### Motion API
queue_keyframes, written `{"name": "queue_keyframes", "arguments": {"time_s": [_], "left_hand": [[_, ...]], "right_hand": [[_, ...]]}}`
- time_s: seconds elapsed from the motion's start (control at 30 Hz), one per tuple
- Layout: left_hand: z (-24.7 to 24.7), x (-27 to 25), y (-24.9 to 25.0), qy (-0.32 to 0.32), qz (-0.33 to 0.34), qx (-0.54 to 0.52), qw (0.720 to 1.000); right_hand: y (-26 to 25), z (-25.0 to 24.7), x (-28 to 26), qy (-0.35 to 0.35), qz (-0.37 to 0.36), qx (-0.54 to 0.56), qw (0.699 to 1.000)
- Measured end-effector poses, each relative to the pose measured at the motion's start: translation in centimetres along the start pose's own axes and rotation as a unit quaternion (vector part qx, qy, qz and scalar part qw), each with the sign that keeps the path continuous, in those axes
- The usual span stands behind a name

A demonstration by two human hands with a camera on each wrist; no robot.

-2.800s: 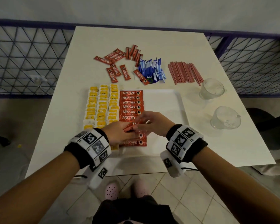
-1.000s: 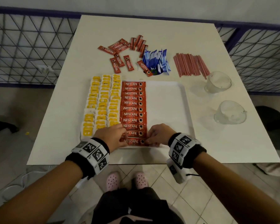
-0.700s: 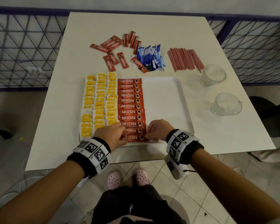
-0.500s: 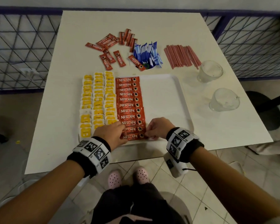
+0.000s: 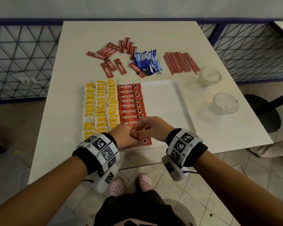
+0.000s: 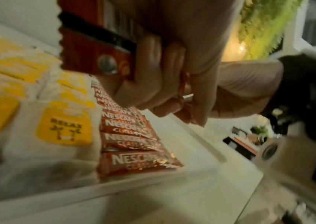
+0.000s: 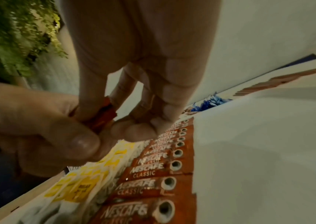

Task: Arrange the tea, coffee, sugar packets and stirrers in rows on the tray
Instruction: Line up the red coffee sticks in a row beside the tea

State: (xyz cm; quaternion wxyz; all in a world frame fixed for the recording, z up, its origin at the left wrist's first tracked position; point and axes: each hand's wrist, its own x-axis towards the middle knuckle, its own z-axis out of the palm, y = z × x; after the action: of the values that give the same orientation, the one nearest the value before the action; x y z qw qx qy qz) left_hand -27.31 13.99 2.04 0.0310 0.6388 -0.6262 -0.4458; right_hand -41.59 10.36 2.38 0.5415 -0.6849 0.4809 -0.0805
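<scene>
Red coffee sachets [image 5: 138,130] pinched by left hand [image 5: 123,138] and right hand [image 5: 151,128] (two glasses [image 5: 209,76] nearby).

Red coffee packets [image 5: 131,103] rowed on white tray [image 5: 167,101], beside yellow tea bags [image 5: 100,108]

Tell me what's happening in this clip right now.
A person is laying out packets on a white tray. Tea bags fill its left side in columns, with a column of coffee sachets beside them. Both hands, left hand and right hand, hold red coffee sachets over the near end of that column. More coffee, the blue sugar packets and the stirrers lie on the table beyond the tray.
</scene>
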Motion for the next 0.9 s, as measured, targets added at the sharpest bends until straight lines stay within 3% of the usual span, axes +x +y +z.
{"name": "queue_keyframes", "arguments": {"time_s": [0.2, 0.37, 0.47, 0.67, 0.9], "left_hand": [[-1.4, -0.6, -1.1, -0.035, -0.025, -0.205, 0.978], [-1.8, -1.5, -1.9, -0.018, -0.070, -0.405, 0.912], [-1.7, -1.6, -2.3, -0.012, -0.072, -0.469, 0.880], [-0.5, -1.0, -3.1, 0.069, -0.044, -0.337, 0.938], [0.4, -0.6, -3.6, 0.127, -0.035, -0.205, 0.970]], "right_hand": [[-0.2, -1.9, 0.2, -0.008, 0.039, -0.034, 0.999], [0.9, -3.2, -0.1, -0.003, 0.046, 0.044, 0.998], [1.2, -3.5, -0.2, -0.008, 0.030, 0.070, 0.997], [1.7, -3.5, 0.3, -0.043, 0.062, 0.085, 0.993], [2.9, -2.9, 0.8, -0.051, 0.053, 0.011, 0.997]]}}
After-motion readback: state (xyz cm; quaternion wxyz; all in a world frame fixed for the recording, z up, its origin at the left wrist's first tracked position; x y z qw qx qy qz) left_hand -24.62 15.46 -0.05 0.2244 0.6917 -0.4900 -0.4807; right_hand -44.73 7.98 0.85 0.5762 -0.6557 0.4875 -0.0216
